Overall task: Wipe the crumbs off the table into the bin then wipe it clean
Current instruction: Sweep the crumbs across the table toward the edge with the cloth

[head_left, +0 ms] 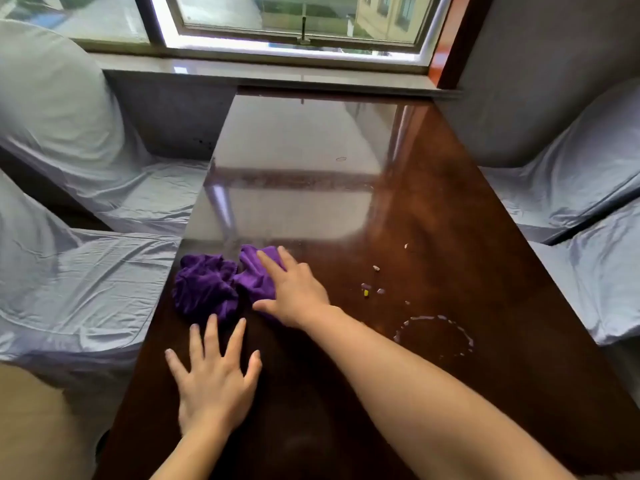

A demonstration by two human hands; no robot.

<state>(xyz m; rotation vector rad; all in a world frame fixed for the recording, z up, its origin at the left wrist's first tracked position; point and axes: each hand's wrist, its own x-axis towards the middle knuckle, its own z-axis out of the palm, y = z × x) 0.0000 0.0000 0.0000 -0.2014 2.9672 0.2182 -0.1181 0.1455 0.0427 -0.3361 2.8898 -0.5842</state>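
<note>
Purple cloth [207, 285] lies bunched on the dark glossy table [450, 209], near its left edge, abt midway btwn near and far ends. Right hand [294, 289] is flat on the cloth's right part, fingers spread and pointing far-left, palm down, pressing rather than gripping; nothing clamped. Left hand [214, 372] rests flat on bare wood just near-side of the cloth, fingers splayed, middle fingertip at the cloth's near edge; can't tell if it touches. Hands apart, neither closed on anything. Crumbs [370, 289] sit scattered to the right of the cloth, a loose line of small pale bits plus one yellow piece, w/ a wet ring mark [434, 336] nearer and further right. Covered chairs [86, 271] flank both long sides; window [298, 22] at far end. No bin in view, so can't say which edge to sweep toward. Looks like the start: cloth not yet gathered, crumbs untouched. Risks from here: cloth is wadded, so a sweep w/ only a flat palm could let it roll and skip over small bits; pushing crumbs rightward w/o a bin under the edge would drop them on the chair covers; dragging thru the wet ring first would smear crumbs into paste and stick them to the cloth.
</note>
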